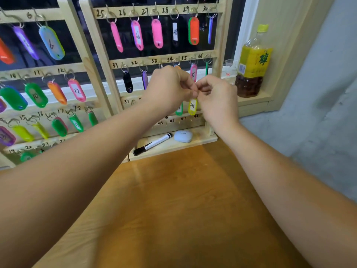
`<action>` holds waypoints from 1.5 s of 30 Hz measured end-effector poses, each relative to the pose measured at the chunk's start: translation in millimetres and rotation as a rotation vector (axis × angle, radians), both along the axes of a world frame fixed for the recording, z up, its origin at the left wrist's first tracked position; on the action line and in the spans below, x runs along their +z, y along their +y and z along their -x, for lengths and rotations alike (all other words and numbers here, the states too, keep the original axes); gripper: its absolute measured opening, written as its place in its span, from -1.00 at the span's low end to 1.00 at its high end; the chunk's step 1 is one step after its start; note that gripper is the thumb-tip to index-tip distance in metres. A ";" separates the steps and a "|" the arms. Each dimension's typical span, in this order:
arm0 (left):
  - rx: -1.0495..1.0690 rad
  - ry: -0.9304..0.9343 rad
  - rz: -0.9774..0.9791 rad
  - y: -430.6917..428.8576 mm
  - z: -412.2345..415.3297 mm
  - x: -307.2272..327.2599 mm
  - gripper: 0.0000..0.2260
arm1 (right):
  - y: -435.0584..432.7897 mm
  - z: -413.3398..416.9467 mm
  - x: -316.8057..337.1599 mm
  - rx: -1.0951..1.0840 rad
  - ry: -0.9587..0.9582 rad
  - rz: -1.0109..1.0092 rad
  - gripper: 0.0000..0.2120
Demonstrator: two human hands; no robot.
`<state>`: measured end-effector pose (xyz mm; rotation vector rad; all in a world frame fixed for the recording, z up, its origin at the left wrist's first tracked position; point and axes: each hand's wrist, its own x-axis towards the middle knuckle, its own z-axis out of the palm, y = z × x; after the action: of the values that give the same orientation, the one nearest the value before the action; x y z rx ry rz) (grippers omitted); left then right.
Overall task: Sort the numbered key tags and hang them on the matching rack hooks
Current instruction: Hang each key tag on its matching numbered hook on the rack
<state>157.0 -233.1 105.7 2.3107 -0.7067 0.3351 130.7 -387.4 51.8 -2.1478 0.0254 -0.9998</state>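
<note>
Tag 41 point(192, 106) is hanging in front of right rack point(220, 45), third row. Left hand point(170, 88) and right hand point(216, 95) are both pinching its top. Hook 41 is hidden, so the person should be steadying the top and easing it on slowly.

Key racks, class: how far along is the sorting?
Done: hooks 25 to 30 on the right pale wooden rack each carry a tag. In hand: the left hand and right hand pinch the top of the yellow plastic tag marked 41. Left: hooks 45 to 48 look bare.
</note>
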 end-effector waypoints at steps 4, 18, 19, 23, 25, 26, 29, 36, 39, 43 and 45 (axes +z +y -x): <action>-0.008 -0.047 -0.078 -9.5 -7.9 5.1 -0.97 | -6.1 3.0 0.5 0.013 0.061 0.049 -0.85; 0.085 -0.082 -0.179 -19.3 -27.6 6.1 -0.95 | -14.3 29.3 -13.3 0.099 -0.003 -0.082 -0.88; 0.096 -0.082 -0.183 -19.6 -27.3 5.7 -0.95 | -13.8 33.3 -15.4 0.105 0.002 -0.086 -0.86; 0.100 -0.096 -0.153 -18.1 -21.8 3.5 -0.93 | -12.9 52.1 -22.6 0.112 0.031 -0.102 -0.83; 0.093 -0.104 -0.102 -13.3 -13.4 2.5 -0.92 | -9.9 64.8 -25.4 0.109 0.044 -0.108 -0.85; 0.086 -0.112 -0.072 -9.6 -7.1 1.8 -0.93 | -7.1 72.2 -26.7 0.115 0.047 -0.114 -0.86; 0.059 -0.150 -0.032 8.3 22.5 -1.9 -0.96 | 7.6 97.1 -30.7 0.161 0.048 -0.136 -0.86; 0.052 -0.034 0.007 83.1 106.3 -34.5 -0.98 | 51.8 152.6 -43.5 0.293 0.157 -0.155 -0.85; 0.046 0.080 -0.011 121.7 142.3 -54.9 -0.97 | 69.8 174.9 -48.0 0.357 0.216 -0.098 -0.84; 0.055 0.237 -0.009 172.1 188.2 -84.4 -0.94 | 90.9 207.3 -53.1 0.444 0.335 -0.072 -0.85; 0.071 0.295 -0.009 192.2 209.0 -99.1 -0.90 | 100.9 221.8 -58.1 0.480 0.370 -0.045 -0.84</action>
<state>-52.0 -40.9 6.6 2.3310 -0.4812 0.0197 -91.0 -286.5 -6.3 -2.1247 -0.2742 -0.3202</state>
